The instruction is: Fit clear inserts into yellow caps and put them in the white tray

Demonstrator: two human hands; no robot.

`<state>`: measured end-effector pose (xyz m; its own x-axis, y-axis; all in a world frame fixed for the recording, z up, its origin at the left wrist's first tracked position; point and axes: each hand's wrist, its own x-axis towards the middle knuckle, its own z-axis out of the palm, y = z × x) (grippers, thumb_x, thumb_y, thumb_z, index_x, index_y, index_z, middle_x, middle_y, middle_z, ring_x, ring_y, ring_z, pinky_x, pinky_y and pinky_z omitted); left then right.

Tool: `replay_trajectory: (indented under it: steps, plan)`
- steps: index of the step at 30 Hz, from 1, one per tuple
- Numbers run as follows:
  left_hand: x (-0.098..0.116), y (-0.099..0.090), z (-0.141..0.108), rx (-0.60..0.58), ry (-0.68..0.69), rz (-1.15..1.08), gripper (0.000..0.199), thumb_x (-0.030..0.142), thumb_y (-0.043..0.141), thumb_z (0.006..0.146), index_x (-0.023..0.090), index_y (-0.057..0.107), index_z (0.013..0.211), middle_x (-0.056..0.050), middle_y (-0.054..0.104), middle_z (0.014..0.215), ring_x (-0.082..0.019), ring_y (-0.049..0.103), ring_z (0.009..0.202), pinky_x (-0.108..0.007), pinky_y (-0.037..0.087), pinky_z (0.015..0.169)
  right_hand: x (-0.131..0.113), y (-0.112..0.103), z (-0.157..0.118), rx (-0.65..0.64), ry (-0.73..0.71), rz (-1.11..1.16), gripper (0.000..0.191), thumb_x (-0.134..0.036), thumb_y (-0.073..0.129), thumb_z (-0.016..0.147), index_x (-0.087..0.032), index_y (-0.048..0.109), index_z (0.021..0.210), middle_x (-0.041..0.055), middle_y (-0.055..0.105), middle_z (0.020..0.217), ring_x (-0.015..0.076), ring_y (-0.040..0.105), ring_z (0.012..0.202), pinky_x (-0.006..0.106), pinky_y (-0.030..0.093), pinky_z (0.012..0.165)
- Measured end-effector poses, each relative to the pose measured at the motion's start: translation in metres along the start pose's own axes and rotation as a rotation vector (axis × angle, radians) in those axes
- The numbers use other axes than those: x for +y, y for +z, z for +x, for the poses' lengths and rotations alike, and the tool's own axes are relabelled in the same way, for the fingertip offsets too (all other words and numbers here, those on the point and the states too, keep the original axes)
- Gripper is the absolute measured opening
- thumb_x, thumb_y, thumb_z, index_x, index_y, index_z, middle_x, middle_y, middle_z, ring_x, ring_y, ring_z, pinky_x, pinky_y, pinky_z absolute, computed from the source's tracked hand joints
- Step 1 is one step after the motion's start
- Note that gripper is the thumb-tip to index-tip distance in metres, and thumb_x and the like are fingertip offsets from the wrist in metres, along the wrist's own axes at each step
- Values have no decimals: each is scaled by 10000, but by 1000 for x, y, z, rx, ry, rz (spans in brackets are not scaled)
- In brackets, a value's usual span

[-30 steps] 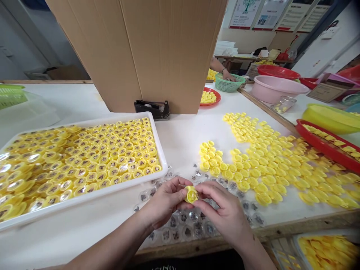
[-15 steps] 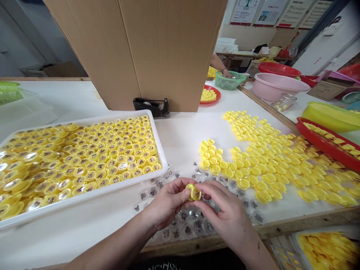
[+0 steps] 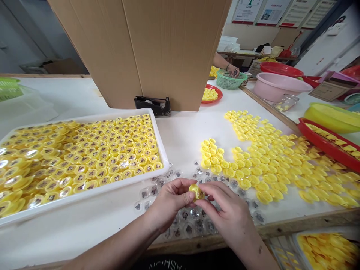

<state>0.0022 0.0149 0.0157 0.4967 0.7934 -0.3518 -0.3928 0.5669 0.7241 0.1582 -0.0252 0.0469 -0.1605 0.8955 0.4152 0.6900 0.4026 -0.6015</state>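
Observation:
Above the near edge of the table, both my hands meet at one small yellow round plastic piece (image 3: 194,190) with a dark printed picture on the face turned to the right. My left hand (image 3: 170,200) is closed, pinching its left side between thumb and fingers. The fingertips of my right hand (image 3: 229,208) press on its right, printed side. Under my hands lie many clear round discs (image 3: 184,216) with dark prints. To the left, a white tray (image 3: 112,187) holds rows of yellow pieces with printed faces. Plain yellow pieces (image 3: 261,168) are spread on the right.
A tall cardboard box (image 3: 168,56) stands behind a black tape dispenser (image 3: 154,106). Farther back are a red plate (image 3: 216,99), a green basket (image 3: 229,80) with another person's hand (image 3: 233,70) over it, and a pink basin (image 3: 278,86). A red tray (image 3: 306,137) sits right.
The yellow piece has turned slightly between my fingers, and both hands stay closed on it. In the background, the other person's hand has risen from the green basket and moved right.

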Motion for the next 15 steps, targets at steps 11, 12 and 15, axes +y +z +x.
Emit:
replay_trajectory:
  steps: [11, 12, 15]
  plan:
    - [16, 15, -10, 27, 31, 131, 366, 317, 780, 664, 153, 684, 976, -28, 700, 829, -105, 613, 749, -261, 488, 759, 1, -6, 4, 3, -54, 31, 200, -101, 600, 850, -218, 598, 1012, 11, 618, 950, 136, 596, 873, 243, 502, 742]
    - [18, 15, -12, 17, 41, 157, 357, 324, 761, 688, 158, 680, 994, -29, 699, 848, -109, 613, 774, -264, 483, 775, 0, -4, 3, 18, -60, 15, 190, -103, 594, 855, -213, 600, 1010, 16, 619, 950, 137, 598, 871, 242, 503, 747]
    - [19, 13, -13, -32, 63, 214, 387, 310, 741, 717, 166, 641, 1062, -36, 689, 925, -125, 610, 855, -269, 467, 812, -5, 4, 2, 94, -95, -61, 178, -101, 554, 875, -191, 603, 1021, 41, 621, 953, 147, 604, 882, 245, 503, 772]
